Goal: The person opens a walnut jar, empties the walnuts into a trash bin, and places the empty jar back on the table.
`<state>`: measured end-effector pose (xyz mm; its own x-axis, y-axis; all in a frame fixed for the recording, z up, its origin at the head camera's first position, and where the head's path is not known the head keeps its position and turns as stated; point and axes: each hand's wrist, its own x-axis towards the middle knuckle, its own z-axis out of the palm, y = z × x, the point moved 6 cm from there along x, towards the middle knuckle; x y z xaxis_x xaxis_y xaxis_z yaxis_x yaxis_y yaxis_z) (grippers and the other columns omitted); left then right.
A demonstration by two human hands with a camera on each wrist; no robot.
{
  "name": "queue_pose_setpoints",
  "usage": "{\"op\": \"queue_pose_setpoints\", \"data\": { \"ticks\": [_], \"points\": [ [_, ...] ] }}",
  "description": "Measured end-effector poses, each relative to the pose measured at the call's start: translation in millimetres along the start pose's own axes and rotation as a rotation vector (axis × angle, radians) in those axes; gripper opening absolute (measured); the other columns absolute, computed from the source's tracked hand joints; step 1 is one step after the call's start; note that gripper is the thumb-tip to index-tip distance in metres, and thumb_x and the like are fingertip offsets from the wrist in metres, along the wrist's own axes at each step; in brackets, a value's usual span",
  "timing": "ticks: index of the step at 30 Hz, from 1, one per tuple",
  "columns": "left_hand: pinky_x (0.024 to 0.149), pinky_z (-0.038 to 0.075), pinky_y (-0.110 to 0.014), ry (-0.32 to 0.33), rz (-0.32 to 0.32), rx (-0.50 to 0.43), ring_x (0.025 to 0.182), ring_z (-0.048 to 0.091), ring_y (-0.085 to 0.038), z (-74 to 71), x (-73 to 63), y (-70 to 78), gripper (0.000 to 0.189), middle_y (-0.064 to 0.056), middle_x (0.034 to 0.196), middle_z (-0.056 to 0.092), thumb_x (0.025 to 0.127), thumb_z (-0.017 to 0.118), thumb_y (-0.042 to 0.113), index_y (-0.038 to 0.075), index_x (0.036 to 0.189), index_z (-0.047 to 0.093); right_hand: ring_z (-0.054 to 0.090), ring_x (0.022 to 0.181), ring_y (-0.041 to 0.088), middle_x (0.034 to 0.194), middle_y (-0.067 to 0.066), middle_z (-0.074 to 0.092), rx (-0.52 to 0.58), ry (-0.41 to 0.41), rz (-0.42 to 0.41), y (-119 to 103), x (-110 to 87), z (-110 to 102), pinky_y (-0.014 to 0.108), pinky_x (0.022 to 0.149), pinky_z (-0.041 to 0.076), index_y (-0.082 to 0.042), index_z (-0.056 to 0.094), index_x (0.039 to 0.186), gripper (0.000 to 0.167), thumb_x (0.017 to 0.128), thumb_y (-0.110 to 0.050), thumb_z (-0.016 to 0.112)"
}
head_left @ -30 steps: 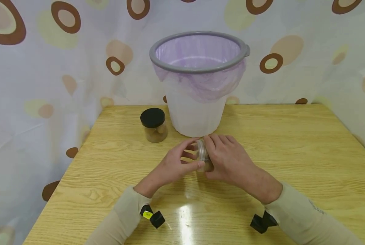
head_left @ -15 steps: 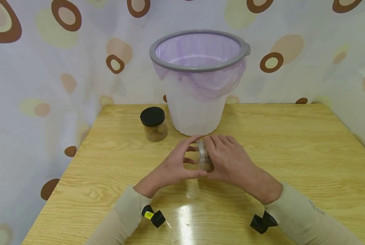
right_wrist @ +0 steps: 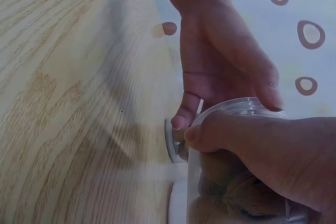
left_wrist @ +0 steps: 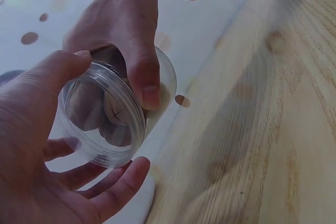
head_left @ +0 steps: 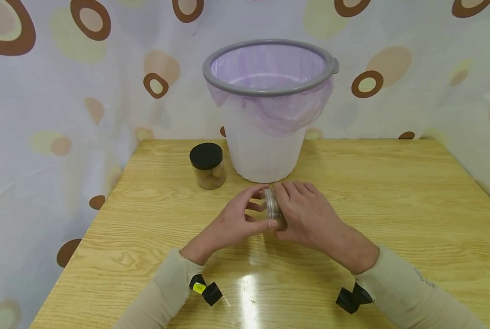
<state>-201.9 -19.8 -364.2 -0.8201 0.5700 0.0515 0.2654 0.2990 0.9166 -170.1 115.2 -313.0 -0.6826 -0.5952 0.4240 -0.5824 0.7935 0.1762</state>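
Observation:
Tipped onto its side, a clear jar (head_left: 279,217) with brown, rounded pieces inside is held between my two hands. My right hand (head_left: 306,212) grips its body, the thumb (right_wrist: 226,129) lying along the wall. My left hand (head_left: 232,221) is curled round the clear, ridged end (left_wrist: 121,100), thumb on one side and fingers on the other; I cannot tell whether that end carries a clear lid. Through the transparent end, the contents show as a dark cluster in the left wrist view. A second jar (head_left: 210,178), upright with a black lid (head_left: 205,156), stands behind and left of my hands.
A tall white bin (head_left: 265,155) with a grey rim and a purple liner (head_left: 294,112) stands just beyond my hands. The wooden table (head_left: 393,205) extends to both sides. A patterned curtain (head_left: 117,91) surrounds its back and sides.
My left thumb and fingers spread wider around the jar's end half a second ago, then closed in on it again, the thumb now higher. My right hand has held the jar steady.

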Motion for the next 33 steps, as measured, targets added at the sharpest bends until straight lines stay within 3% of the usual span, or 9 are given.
{"op": "queue_pose_setpoints", "data": {
  "ticks": [7, 10, 12, 15, 19, 22, 25, 33],
  "points": [
    [0.080, 0.058, -0.039, -0.019, -0.105, -0.069, 0.105, 0.065, -0.021, -2.1, -1.1, -3.9, 0.063, 0.002, 0.142, 0.048, 0.091, 0.067, 0.047, 0.024, 0.144, 0.044, 0.062, 0.084, 0.028, 0.094, 0.010, 0.060, 0.016, 0.010, -0.008, -2, 1.9, 1, 0.041, 0.077, 0.054, -0.001, 0.055, 0.112, 0.076, 0.058, -0.043, 0.086],
    [0.081, 0.059, -0.039, -0.040, -0.105, -0.078, 0.112, 0.063, -0.022, -0.5, -1.6, -4.4, 0.069, 0.003, 0.149, 0.041, 0.091, 0.068, 0.046, 0.023, 0.149, 0.037, 0.063, 0.086, 0.028, 0.096, 0.010, 0.061, 0.019, -0.006, -0.007, -2, 1.2, 2, 0.042, 0.079, 0.054, -0.001, 0.055, 0.114, 0.076, 0.059, -0.043, 0.086],
    [0.086, 0.058, -0.036, -0.045, -0.065, -0.059, 0.123, 0.057, -0.021, 0.4, -1.8, -3.5, 0.077, 0.004, 0.154, 0.034, 0.089, 0.072, 0.041, 0.027, 0.152, 0.031, 0.064, 0.087, 0.028, 0.097, 0.011, 0.062, 0.016, -0.014, -0.004, -1, 0.5, 2, 0.043, 0.079, 0.055, 0.000, 0.055, 0.115, 0.079, 0.059, -0.045, 0.086],
    [0.092, 0.056, -0.034, -0.037, 0.045, -0.023, 0.135, 0.047, -0.020, 0.8, -2.2, 0.6, 0.091, 0.005, 0.157, 0.027, 0.083, 0.081, 0.029, 0.033, 0.154, 0.023, 0.064, 0.087, 0.028, 0.097, 0.011, 0.063, 0.008, -0.005, -0.005, -1, -0.2, 2, 0.043, 0.080, 0.055, 0.001, 0.055, 0.116, 0.082, 0.059, -0.049, 0.087],
    [0.093, 0.056, -0.036, -0.023, 0.183, 0.003, 0.136, 0.045, -0.022, 0.5, -3.4, 6.6, 0.096, 0.003, 0.154, 0.030, 0.079, 0.084, 0.016, 0.029, 0.154, 0.026, 0.064, 0.085, 0.028, 0.096, 0.011, 0.063, 0.010, 0.013, -0.012, 0, 0.0, 2, 0.043, 0.078, 0.055, 0.001, 0.056, 0.117, 0.084, 0.059, -0.051, 0.087],
    [0.090, 0.057, -0.034, -0.013, 0.217, 0.035, 0.133, 0.047, -0.021, 0.2, -3.2, 8.8, 0.091, 0.004, 0.151, 0.035, 0.080, 0.084, 0.016, 0.024, 0.152, 0.030, 0.064, 0.085, 0.028, 0.096, 0.011, 0.062, 0.018, 0.012, -0.009, 1, 0.0, 2, 0.043, 0.078, 0.055, 0.001, 0.055, 0.117, 0.083, 0.060, -0.050, 0.086],
    [0.087, 0.058, -0.033, -0.010, 0.196, 0.047, 0.129, 0.052, -0.021, 0.1, -2.7, 8.6, 0.084, 0.004, 0.148, 0.039, 0.082, 0.082, 0.021, 0.024, 0.151, 0.033, 0.064, 0.086, 0.028, 0.096, 0.011, 0.062, 0.022, 0.006, -0.007, 1, -0.6, 1, 0.043, 0.078, 0.056, 0.000, 0.055, 0.118, 0.082, 0.060, -0.049, 0.086],
    [0.086, 0.058, -0.032, 0.003, 0.054, 0.032, 0.120, 0.059, -0.024, -0.4, -2.8, 3.7, 0.071, 0.004, 0.141, 0.046, 0.087, 0.075, 0.034, 0.031, 0.147, 0.038, 0.064, 0.085, 0.028, 0.094, 0.009, 0.060, 0.017, -0.007, -0.010, 0, -2.1, 1, 0.042, 0.077, 0.055, -0.001, 0.055, 0.115, 0.076, 0.061, -0.046, 0.085]
  ]
}}
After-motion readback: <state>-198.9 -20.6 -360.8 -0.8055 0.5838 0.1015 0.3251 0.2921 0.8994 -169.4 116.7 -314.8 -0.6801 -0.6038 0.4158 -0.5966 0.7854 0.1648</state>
